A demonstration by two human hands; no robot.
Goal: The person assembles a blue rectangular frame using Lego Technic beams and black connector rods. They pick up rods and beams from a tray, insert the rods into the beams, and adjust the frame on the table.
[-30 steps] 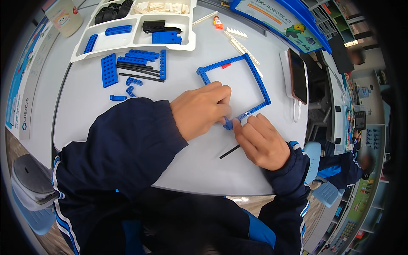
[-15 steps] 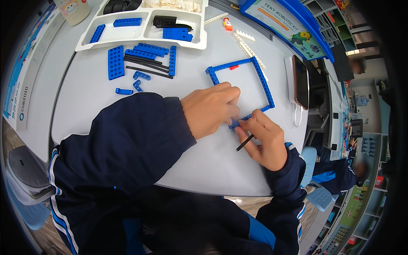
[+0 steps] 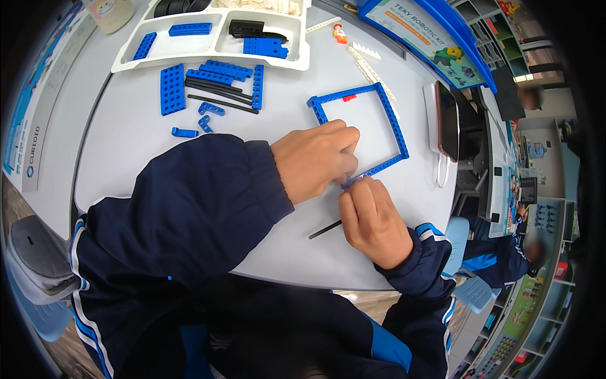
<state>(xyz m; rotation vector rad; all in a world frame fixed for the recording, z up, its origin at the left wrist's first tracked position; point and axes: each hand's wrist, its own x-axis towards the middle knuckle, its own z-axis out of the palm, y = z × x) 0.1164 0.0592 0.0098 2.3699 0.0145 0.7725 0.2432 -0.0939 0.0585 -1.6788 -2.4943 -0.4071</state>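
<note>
A four-sided frame of blue studded building beams (image 3: 392,120) lies on the white table. At its near left corner my left hand (image 3: 319,158) is closed on the frame, and the fingers cover most of that corner. A small blue piece (image 3: 348,183) shows between my two hands. My right hand (image 3: 377,221) is closed against the same corner, with a black axle rod (image 3: 325,230) poking out of it toward the lower left. The rod's other end is hidden in my fingers. Inside the frame's far side lies a small red piece (image 3: 350,98).
Blue beams and plates (image 3: 172,90), black rods (image 3: 222,103) and small blue connectors (image 3: 211,109) lie at the left. Behind them stands a white sorting tray (image 3: 214,64). White beams (image 3: 372,69), a minifigure (image 3: 340,34) and a phone (image 3: 447,123) are at the right.
My right hand has shifted left and turned, its fingers curling closer to the corner. The black rod's free end has swung left with it. My left hand stays almost in place.
</note>
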